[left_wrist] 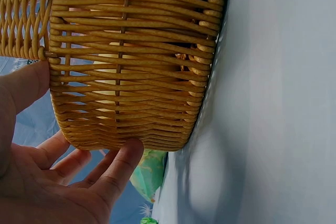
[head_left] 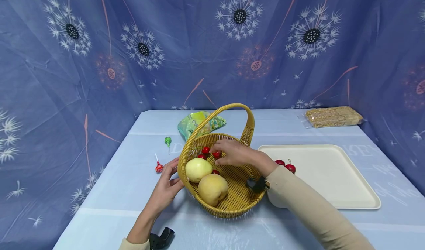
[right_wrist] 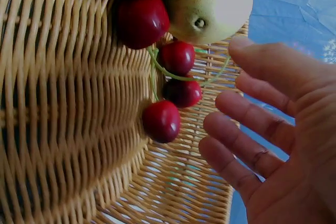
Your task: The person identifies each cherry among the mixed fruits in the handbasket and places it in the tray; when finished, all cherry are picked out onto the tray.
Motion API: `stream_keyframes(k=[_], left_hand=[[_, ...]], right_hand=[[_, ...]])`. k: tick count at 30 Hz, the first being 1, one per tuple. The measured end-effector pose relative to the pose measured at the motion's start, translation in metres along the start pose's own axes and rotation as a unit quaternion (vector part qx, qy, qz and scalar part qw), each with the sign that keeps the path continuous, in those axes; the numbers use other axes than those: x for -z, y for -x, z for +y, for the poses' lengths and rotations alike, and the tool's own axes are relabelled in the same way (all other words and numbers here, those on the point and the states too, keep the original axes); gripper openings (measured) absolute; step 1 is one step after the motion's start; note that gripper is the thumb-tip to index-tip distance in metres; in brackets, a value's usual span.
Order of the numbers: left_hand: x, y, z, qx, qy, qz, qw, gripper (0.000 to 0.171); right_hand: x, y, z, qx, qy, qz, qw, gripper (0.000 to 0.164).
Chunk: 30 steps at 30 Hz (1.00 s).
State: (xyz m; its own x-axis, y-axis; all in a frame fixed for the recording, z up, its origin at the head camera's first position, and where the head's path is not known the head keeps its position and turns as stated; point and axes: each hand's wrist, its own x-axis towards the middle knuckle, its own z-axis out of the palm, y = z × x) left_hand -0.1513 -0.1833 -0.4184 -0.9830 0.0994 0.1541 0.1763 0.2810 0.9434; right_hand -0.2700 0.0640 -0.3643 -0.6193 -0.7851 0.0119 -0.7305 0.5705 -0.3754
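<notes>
A yellow wicker basket (head_left: 240, 189) with a tall handle stands mid-table. It holds a yellow peach-like fruit (head_left: 212, 189), a pale green-yellow round fruit (head_left: 198, 170) and several red cherries (right_wrist: 161, 121), some with green stems. My left hand (head_left: 168, 185) touches the basket's left outer side; in the left wrist view its fingers lie fairly straight along the weave, with the thumb near the handle's base. Inside the basket's far part, my right hand (head_left: 234, 152) hovers beside the cherries. The right wrist view shows its fingers spread and loosely bent, with nothing between them.
To the right lies a cream tray (head_left: 325, 183) with two cherries (head_left: 290, 168) at its left edge. A green snack bag (head_left: 189, 126) is behind the basket. Green (head_left: 168, 141) and red (head_left: 159, 167) lollipops lie left; a grainy packaged bar (head_left: 333, 117) sits back right.
</notes>
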Motion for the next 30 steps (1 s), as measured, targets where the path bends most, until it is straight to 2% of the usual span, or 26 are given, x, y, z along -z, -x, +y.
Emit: stream_keyframes(k=[6,21,30], left_hand=[[-0.001,0.000,0.000,0.000,0.002,-0.001,1.0000,0.058],[0.000,0.000,-0.001,-0.003,-0.003,0.001,1.0000,0.057],[-0.001,0.000,0.000,-0.004,-0.002,0.002,1.0000,0.058]], right_hand=[[-0.009,-0.001,0.002,0.011,-0.004,-0.019,1.000,0.037],[-0.018,-0.004,0.004,0.000,0.003,-0.068,0.998,0.033],[-0.025,-0.005,0.007,0.025,0.030,-0.084,0.996,0.026]])
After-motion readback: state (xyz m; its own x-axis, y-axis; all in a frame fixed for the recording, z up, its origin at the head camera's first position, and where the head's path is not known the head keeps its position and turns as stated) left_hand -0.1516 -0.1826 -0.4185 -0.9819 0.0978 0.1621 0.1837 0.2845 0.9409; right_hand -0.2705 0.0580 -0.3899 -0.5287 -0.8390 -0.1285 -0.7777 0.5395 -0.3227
